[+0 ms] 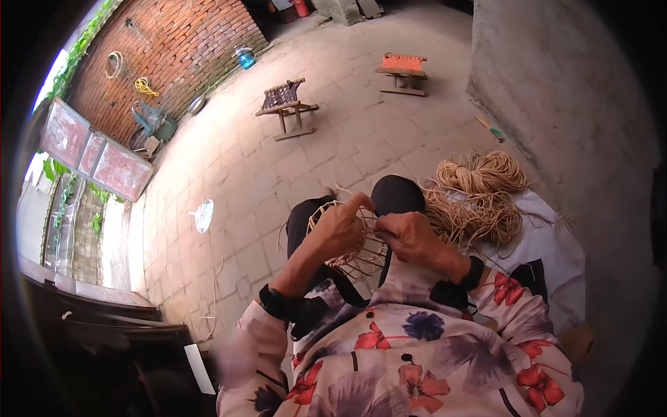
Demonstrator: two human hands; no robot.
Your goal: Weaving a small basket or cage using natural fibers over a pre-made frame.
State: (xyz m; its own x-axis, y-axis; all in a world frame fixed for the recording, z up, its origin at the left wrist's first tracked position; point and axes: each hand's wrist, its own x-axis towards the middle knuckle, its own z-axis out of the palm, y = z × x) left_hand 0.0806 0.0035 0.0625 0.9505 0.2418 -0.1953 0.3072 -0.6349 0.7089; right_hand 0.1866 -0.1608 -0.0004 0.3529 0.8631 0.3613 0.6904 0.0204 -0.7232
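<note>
Above my lap is a small, partly woven basket (349, 260) of tan cord, with open ribs and loose strand ends sticking out. My left hand (339, 228) is closed around its left side, fingers bent over the weave. From the right, my right hand (410, 238) pinches at the basket's edge; a thin strand of cord seems to be between its fingertips, mostly hidden. Both hands cover much of the basket. Beside my right knee lies a coiled hank of tan cord (483, 172), with a looser tangle of cord (479, 215) against it.
White cloth (552, 243) spreads under the cord. Two low folding stools, one with a dark seat (281, 96) and one with an orange seat (403, 64), stand ahead. A round hand fan (203, 216) lies on the paved floor. A grey wall (563, 90) rises at the right.
</note>
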